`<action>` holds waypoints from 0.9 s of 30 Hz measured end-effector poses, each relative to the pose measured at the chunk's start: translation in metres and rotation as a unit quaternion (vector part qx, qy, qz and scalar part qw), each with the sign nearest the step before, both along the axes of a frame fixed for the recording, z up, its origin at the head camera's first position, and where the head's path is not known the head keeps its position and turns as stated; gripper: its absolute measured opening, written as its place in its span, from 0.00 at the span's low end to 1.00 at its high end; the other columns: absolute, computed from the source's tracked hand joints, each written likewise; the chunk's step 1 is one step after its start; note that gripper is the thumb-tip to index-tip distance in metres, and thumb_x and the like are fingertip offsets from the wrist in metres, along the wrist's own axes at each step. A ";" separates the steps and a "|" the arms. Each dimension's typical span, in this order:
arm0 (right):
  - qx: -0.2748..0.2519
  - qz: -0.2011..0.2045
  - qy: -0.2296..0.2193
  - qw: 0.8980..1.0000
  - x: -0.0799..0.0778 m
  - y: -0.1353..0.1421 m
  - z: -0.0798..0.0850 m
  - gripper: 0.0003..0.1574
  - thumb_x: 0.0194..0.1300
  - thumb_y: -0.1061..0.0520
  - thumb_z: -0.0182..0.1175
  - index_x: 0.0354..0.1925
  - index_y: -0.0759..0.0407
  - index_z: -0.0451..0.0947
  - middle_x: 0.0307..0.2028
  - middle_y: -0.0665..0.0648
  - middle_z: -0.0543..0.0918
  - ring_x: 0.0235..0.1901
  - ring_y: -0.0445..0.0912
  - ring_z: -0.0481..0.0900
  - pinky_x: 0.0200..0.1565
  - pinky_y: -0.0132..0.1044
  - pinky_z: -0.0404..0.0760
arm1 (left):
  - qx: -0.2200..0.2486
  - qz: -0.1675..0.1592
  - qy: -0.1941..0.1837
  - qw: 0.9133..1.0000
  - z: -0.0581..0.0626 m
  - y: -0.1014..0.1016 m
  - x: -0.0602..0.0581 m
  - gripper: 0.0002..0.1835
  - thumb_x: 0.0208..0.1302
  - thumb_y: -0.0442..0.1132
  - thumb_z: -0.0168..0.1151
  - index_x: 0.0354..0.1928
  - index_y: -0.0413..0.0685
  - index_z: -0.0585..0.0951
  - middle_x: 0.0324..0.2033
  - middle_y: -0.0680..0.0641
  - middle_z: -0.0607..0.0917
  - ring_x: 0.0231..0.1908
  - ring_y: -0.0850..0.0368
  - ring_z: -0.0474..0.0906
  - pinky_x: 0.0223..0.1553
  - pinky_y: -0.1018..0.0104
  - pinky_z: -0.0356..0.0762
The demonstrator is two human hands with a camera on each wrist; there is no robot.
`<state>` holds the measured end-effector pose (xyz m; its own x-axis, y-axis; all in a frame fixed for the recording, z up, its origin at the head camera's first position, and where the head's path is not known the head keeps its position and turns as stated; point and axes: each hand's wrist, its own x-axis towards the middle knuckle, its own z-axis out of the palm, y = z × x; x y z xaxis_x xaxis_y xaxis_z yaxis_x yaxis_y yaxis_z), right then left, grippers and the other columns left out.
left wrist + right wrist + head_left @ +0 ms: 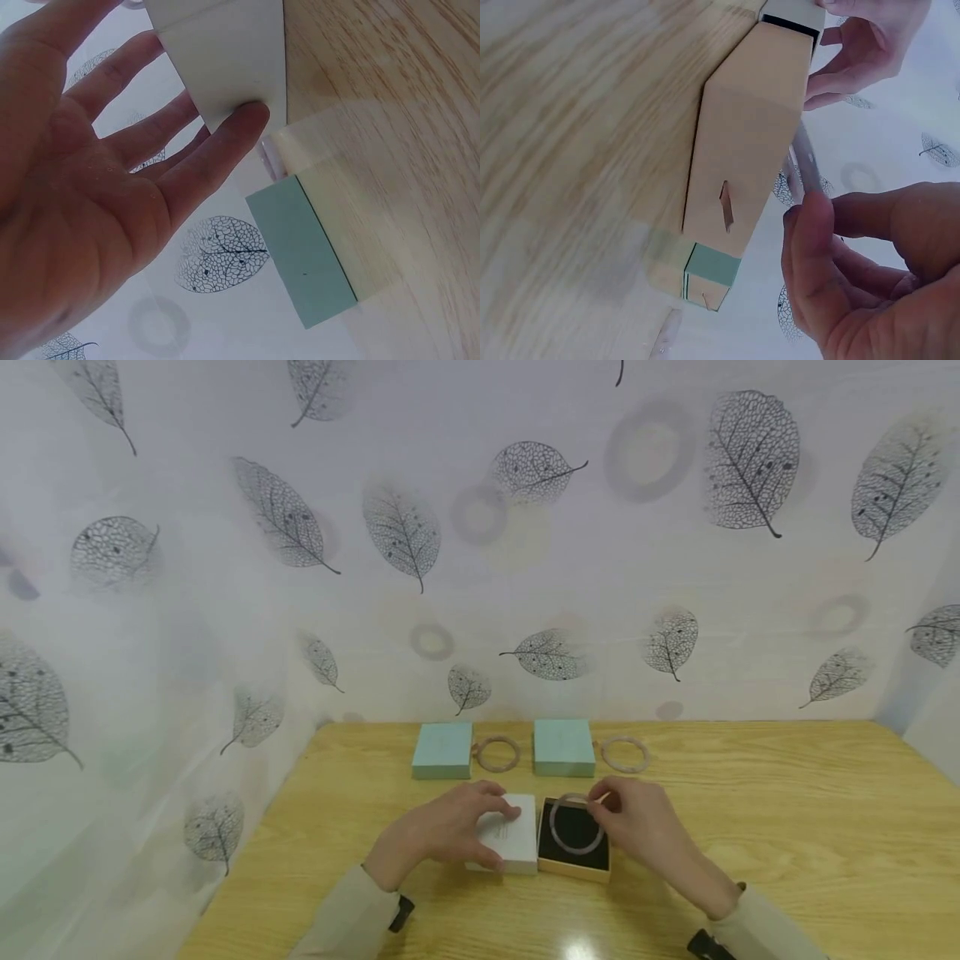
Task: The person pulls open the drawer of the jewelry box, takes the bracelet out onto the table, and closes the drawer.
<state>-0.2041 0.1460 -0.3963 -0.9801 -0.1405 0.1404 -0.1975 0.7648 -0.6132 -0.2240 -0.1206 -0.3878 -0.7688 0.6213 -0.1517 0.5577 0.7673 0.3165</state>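
Observation:
A pale translucent bangle (pixel 576 852) hangs tilted above a small open box (pixel 574 868) with a tan outside and black lining. My right hand (pixel 637 814) pinches the bangle's rim between thumb and fingertips; the right wrist view shows the bangle (pixel 805 154) edge-on at the box's upper edge. Beside the box lies a white box cover (pixel 517 839), its end against the open box or nearly so. My left hand (pixel 450 827) holds the cover, thumb at its near side and fingers over the top and far side. A ribbon-like tab (pixel 727 206) sticks out of the open box's end.
Behind my hands stand two mint-green boxes, a left one (pixel 442 750) and a right one (pixel 564 748). A bangle lies to the right of each: a pinkish one (pixel 498 767) and a paler one (pixel 626 767). A leaf-patterned wall covering (pixel 480 610) borders the wooden table (pixel 750 827).

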 end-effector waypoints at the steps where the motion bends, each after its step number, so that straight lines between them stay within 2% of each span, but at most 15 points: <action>1: -0.009 0.000 -0.009 1.000 0.001 0.001 0.001 0.04 0.60 0.57 0.62 0.35 0.54 0.82 0.24 0.49 0.84 0.19 0.37 0.76 0.21 0.30 0.74 | 0.000 0.001 0.000 1.000 0.000 0.000 0.000 0.34 0.46 0.59 0.71 0.59 0.66 0.76 0.65 0.50 0.69 0.65 0.51 0.65 0.67 0.54 0.63; 9: -0.093 0.010 -0.080 0.992 0.004 0.012 0.005 0.11 0.62 0.59 0.61 0.43 0.59 0.81 0.31 0.56 0.86 0.22 0.43 0.82 0.24 0.32 0.80 | 0.002 0.001 -0.001 1.000 -0.001 -0.001 0.000 0.34 0.47 0.59 0.71 0.59 0.66 0.76 0.66 0.50 0.68 0.65 0.50 0.64 0.67 0.54 0.62; 12: -0.143 0.012 -0.117 0.983 0.005 0.018 0.004 0.13 0.61 0.60 0.61 0.46 0.61 0.80 0.33 0.59 0.85 0.25 0.46 0.84 0.27 0.36 0.83 | 0.002 0.001 -0.005 1.000 -0.001 -0.001 0.000 0.34 0.47 0.59 0.71 0.59 0.66 0.76 0.66 0.50 0.68 0.66 0.50 0.64 0.67 0.54 0.62; 16: -0.213 0.014 -0.158 0.964 0.005 0.027 0.003 0.17 0.62 0.64 0.59 0.50 0.65 0.77 0.36 0.64 0.83 0.29 0.50 0.84 0.33 0.40 0.85 | 0.001 0.003 -0.009 1.000 -0.001 0.000 -0.001 0.34 0.46 0.59 0.71 0.59 0.66 0.75 0.66 0.50 0.68 0.66 0.50 0.64 0.67 0.54 0.63; 23: -0.268 0.050 -0.176 0.946 0.008 0.043 0.005 0.24 0.64 0.64 0.58 0.57 0.71 0.70 0.41 0.69 0.80 0.33 0.51 0.84 0.38 0.42 0.85 | 0.003 0.005 -0.012 1.000 -0.001 -0.001 0.000 0.34 0.47 0.59 0.71 0.59 0.66 0.76 0.66 0.50 0.68 0.65 0.50 0.64 0.67 0.53 0.63; 27: -0.278 0.037 -0.179 0.943 0.009 0.052 0.007 0.26 0.63 0.64 0.58 0.59 0.71 0.68 0.44 0.70 0.79 0.34 0.52 0.84 0.39 0.41 0.85 | 0.005 0.004 -0.011 1.000 -0.001 -0.002 0.001 0.34 0.47 0.59 0.71 0.59 0.67 0.76 0.66 0.50 0.68 0.66 0.50 0.63 0.67 0.53 0.63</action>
<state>-0.1953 0.1977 -0.3897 -0.9692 -0.2123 -0.1250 0.0578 0.2973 -0.9530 -0.2233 -0.1223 -0.3887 -0.7702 0.6168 -0.1624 0.5446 0.7685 0.3359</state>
